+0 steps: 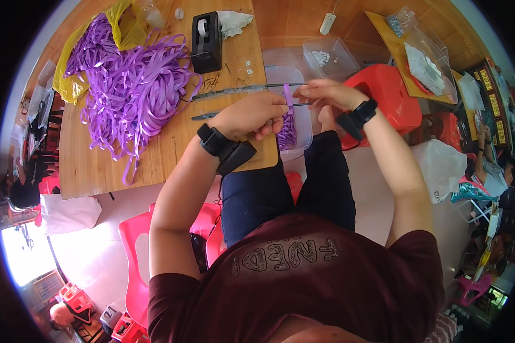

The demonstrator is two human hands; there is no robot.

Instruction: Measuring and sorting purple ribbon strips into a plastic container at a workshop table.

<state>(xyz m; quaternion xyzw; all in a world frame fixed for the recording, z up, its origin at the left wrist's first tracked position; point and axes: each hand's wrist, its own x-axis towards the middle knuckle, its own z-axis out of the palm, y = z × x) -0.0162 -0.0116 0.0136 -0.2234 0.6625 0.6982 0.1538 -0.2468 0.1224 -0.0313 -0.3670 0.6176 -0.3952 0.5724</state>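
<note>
Nearest are the maroon shirt (303, 280) and dark trousers (260, 194), with a black band on each wrist. Just beyond, the left hand (257, 117) reaches past the worktop (171, 166) edge, its grip drawn close, thumb near forefinger, at a purple strip (288, 96); I cannot tell whether it pinches the strip. The right hand (335, 96) has bent fingers at the far ends of two thin dark rods (299, 85); whether its grip holds them I cannot tell. The strip lies across these rods, between the hands. Below it, a clear tub (306, 137) holds purple ribbon. Farther left on the worktop, a ribbon pile (137, 86) spills beside a yellow bag (68, 86); a black tape dispenser (207, 54) stands to its right, near a white tissue (234, 24).
</note>
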